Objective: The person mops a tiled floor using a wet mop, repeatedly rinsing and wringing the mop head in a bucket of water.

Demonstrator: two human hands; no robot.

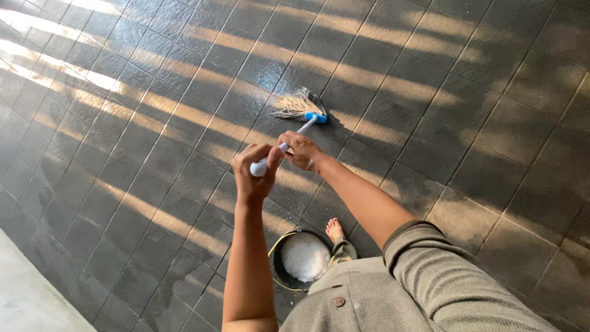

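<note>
Gripping the broom (294, 126) with both hands, we held its white handle slanted down and away from us, its blue collar and fan of pale bristles pressed on the wet dark tiles toward the far middle of the floor (467, 123). Our left hand (255, 169) was closed around the near end of the handle, the rounded white tip showing between the fingers. Our right hand (301, 150) was wrapped around the handle just beyond it, the two hands almost touching. Both forearms were bare, and a grey-green sleeve (442, 270) was pushed up above the right elbow. Near our body, toward the near edge of the floor, stood a round dark bucket (300, 258) with a yellowish rim, holding something white and foamy. Our bare foot (335, 230) rested on the tiles just beside the bucket's far right rim. Bands of sunlight and shadow crossed the glistening tiles, and a pale concrete strip (31, 295) bordered the floor at its near left corner.
</note>
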